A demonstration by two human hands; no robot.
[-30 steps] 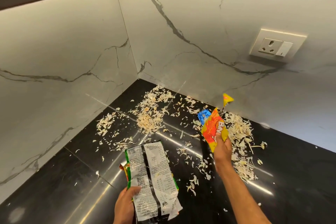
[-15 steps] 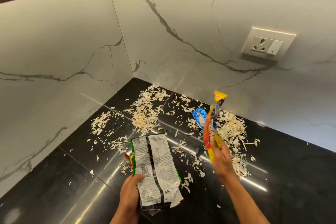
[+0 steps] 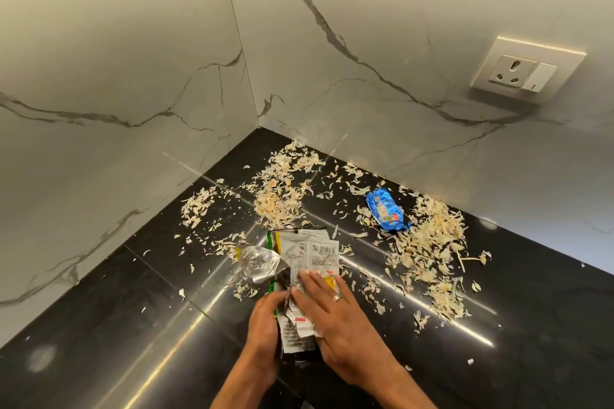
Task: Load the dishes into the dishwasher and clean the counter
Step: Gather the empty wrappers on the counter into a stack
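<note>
Counter: glossy black stone counter [image 3: 109, 325] ran into a corner between two white marble-look wall panels with grey veins; strips of reflected light crossed its surface.
Scraps: pale, papery vegetable peelings [image 3: 428, 242] lay scattered over the counter, thickest in one heap near the corner and another heap toward the right wall, with loose flakes between them.
Wrappers in hand: a bundle of flattened snack wrappers [image 3: 305, 259], printed white on the back with green and yellow edges and a crumpled silver foil flap sticking out to the left, was held just over the near part of the counter, between the two heaps of peelings.
Left hand: left hand [image 3: 265, 319] gripped the lower left edge of the wrapper bundle, fingers curled around it.
Right hand: right hand [image 3: 332, 312] lay on top of the bundle with fingers straight and spread, pressing the wrappers flat; a ring showed on one finger. Whether its thumb hooked under the bundle could not be told.
Blue packet: a small crumpled blue plastic wrapper [image 3: 385, 210] lay on the counter near the right wall, just beside the right-hand heap of peelings and well apart from both hands.
Wall fitting: a cream socket plate with a switch [image 3: 525, 71] sat on the right wall panel, above the counter.
</note>
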